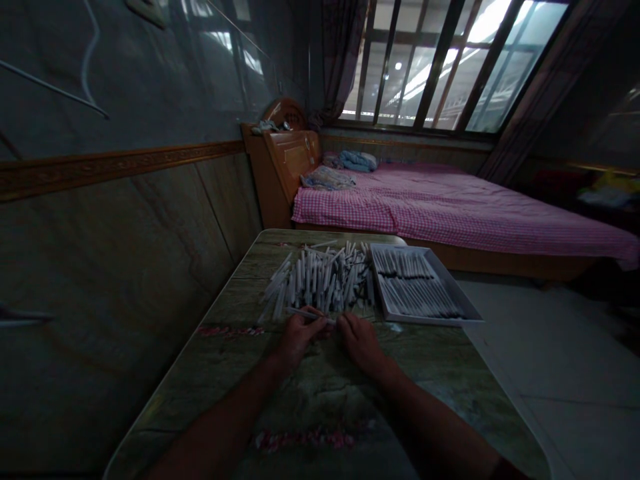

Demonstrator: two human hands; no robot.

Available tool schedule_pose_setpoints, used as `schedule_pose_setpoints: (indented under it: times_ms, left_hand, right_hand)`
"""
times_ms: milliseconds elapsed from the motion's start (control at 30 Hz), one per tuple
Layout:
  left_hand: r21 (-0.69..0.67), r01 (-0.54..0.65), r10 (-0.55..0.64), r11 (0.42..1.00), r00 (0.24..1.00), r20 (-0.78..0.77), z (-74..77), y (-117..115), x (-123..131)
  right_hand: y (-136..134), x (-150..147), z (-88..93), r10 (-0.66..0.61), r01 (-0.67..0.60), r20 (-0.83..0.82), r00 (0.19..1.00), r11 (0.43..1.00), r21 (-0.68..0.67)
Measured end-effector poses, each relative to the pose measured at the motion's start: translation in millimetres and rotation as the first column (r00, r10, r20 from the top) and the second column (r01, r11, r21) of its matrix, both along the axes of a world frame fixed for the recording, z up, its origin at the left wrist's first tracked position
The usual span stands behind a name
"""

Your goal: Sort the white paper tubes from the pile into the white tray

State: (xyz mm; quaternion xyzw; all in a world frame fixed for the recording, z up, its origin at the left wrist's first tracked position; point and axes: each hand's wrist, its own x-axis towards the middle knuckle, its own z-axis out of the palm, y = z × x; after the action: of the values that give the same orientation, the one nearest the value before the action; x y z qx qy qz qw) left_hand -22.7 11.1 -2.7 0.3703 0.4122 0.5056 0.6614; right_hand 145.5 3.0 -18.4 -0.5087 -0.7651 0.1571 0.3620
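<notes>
Fingers (pixel 316 325) of the left hand (pixel 296 333) pinch a slender stick (pixel 299 311), lower centre; right hand (pixel 361 339) curls near its end, grip unclear.

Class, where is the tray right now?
In the head view, the tray sits on the table's right side, just right of the loose pile.

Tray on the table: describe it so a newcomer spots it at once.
Start from the table in front of the pink-covered bed. On its far right part, beyond and to the right of the right hand, lies a pale, shallow tray. Unlike the jumbled pile to its left, its sticks lie in two neat rows.
</notes>
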Motion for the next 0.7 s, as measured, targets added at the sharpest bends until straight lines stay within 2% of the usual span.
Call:
schedule_pose_setpoints:
  times_ms: [100,267,533,600,700]
  left_hand:
    - [-0.004,-0.008,0.008,1.000,1.000,-0.008,-2.2,1.5,0.9]
    - [-0.012,-0.027,0.028,1.000,0.999,0.025,-4.5,3.5,0.7]
    - [0.025,0.022,-0.022,0.999,1.000,0.000,-3.0,2.5,1.4]
    - [0.025,0.026,-0.026,0.999,1.000,-0.006,-1.8,2.7,1.6]
    - [0.027,0.038,-0.038,0.999,0.999,-0.024,-0.3,3.2,1.7]
  right_hand:
    - [1.0,0.1,0.1,0.021,-0.020,0.033,0.999,0.999,-0.030]
    - [-1.8,-1.3,2.2,-0.018,0.018,-0.013,1.000,0.998,-0.053]
    - [1.7,4.4,-3.7,0.071,-0.074,0.085,0.994,0.997,0.036]
    - [4.0,3.4,-4.3,0.066,-0.066,0.046,0.997,0.998,0.001]
    - [6.2,0.8,-3.7,0.031,-0.043,-0.094,0.995,0.992,-0.121]
